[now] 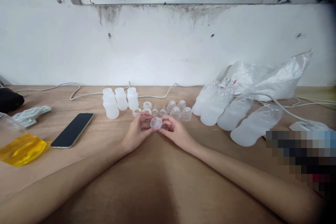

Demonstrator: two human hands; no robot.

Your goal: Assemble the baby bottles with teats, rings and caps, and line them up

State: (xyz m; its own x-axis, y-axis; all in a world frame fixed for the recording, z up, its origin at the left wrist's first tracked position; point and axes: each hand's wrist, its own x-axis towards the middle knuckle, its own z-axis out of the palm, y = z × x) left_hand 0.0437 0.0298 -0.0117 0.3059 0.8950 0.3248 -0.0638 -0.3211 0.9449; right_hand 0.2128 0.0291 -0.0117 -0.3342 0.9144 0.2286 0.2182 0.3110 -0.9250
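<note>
Above the wooden table, my left hand (pixel 139 130) and my right hand (pixel 178 133) pinch a clear baby bottle nipple (pixel 156 123) between their fingertips, one from each side. It seems to sit in a screw ring, though the fingers cover part of the edge. Just beyond my hands lie white screw rings (pixel 147 105), two loose nipples (pixel 162 111) and several clear dome caps (pixel 175 112). Three frosted bottle bodies (pixel 120 98) stand behind, to the left. Over on the right, several capped bottles (pixel 241 112) stand in a slanting row.
A phone (pixel 72 130) lies on the left, beside a clear container of yellow liquid (pixel 23 148) and some folded papers or packets (pixel 31 114). A plastic bag (pixel 273 78) leans at the back right. A white cable (pixel 168 91) runs along the wall.
</note>
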